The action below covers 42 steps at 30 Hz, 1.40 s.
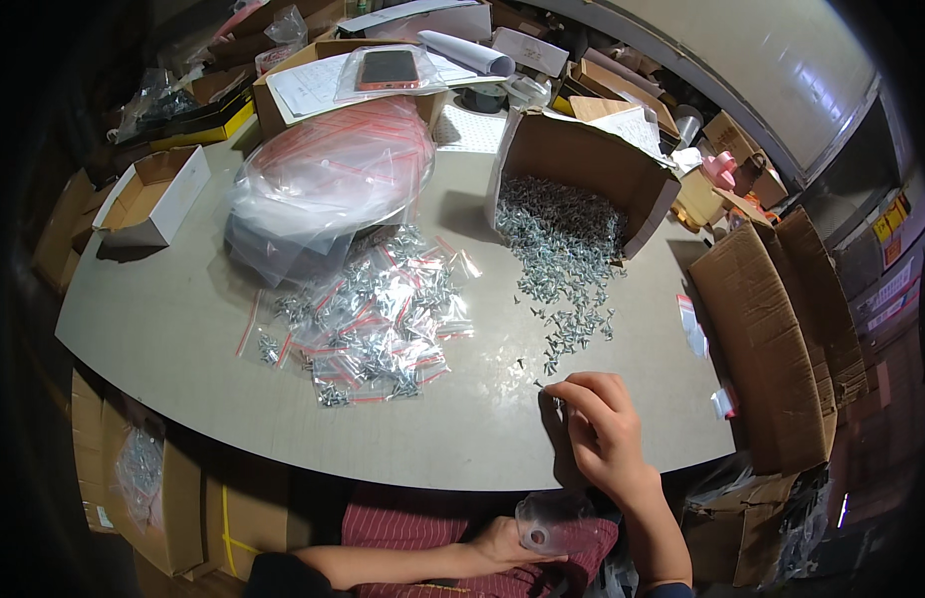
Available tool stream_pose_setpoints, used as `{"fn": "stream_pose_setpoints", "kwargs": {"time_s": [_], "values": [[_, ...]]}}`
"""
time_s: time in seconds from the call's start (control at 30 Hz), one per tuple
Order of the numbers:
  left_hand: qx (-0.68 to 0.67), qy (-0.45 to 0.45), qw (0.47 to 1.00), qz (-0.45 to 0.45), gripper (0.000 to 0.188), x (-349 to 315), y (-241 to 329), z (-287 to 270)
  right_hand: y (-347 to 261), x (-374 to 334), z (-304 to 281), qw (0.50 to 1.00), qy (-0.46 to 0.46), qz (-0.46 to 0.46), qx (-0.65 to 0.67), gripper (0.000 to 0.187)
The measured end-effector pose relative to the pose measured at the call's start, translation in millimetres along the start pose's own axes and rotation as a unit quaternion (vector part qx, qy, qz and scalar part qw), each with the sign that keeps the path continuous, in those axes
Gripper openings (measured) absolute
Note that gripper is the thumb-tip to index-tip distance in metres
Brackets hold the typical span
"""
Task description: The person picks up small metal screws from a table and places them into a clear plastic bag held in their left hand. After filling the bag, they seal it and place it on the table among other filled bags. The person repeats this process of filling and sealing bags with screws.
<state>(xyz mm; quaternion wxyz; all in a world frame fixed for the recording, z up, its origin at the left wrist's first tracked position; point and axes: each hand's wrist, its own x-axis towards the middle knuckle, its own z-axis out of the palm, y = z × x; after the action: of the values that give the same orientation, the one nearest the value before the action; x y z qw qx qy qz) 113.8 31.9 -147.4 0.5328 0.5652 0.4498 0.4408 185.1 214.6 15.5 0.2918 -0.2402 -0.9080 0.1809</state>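
My right hand [604, 427] is at the table's near edge, its thumb and fingers pinched together around small silver screws that partly show at the fingertips. Just beyond it, loose screws [567, 289] trail across the tabletop from an open cardboard box [582, 149] lying on its side. Down over my lap, my left hand [500, 543] is closed on a clear plastic piece [557, 523] with a round hole; whether this is a bag or something stiffer I cannot tell. Left of the screws lies a heap of small red-edged zip bags [383, 324] filled with screws.
Behind the filled bags stands a big bundle of clear plastic bags [328, 189]. A white open box [153, 199] sits at the left edge. At the back, a phone [389, 70] rests on papers. Cardboard boxes [771, 339] crowd the right side; another carton [143, 488] is below left.
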Motion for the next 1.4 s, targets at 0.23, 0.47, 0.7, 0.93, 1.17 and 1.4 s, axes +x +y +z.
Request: {"fn": "stream_pose_setpoints", "kwargs": {"time_s": [0.23,0.47,0.7,0.93,1.17,1.4], "values": [[0.141,0.047,0.989,0.013,0.055,6.7,-40.6,16.3,-4.5,-1.5,-1.5,0.999,-0.002,-0.028,-0.024,0.043],[0.128,0.008,0.991,-0.021,0.068,8.5,-49.9,12.8,-8.2,-17.2,-9.7,1.0,0.005,-0.008,-0.014,0.051],[0.076,0.027,0.997,-0.004,0.055,14.2,-35.4,5.7,-1.9,-17.2,-7.4,0.999,-0.004,-0.037,-0.015,0.048],[0.068,0.06,0.99,0.105,0.037,29.5,-67.3,11.4,-17.6,-46.5,-19.6,0.998,-0.015,-0.056,-0.012,0.04],[-0.191,0.004,0.98,0.061,0.031,28.1,-33.5,4.9,-47.6,-79.5,-51.5,0.988,-0.016,0.029,0.149,0.033],[-0.002,0.079,0.987,0.14,0.037,37.4,-44.2,9.9,-24.3,-58.3,-40.0,0.989,0.002,0.059,0.137,0.032]]}}
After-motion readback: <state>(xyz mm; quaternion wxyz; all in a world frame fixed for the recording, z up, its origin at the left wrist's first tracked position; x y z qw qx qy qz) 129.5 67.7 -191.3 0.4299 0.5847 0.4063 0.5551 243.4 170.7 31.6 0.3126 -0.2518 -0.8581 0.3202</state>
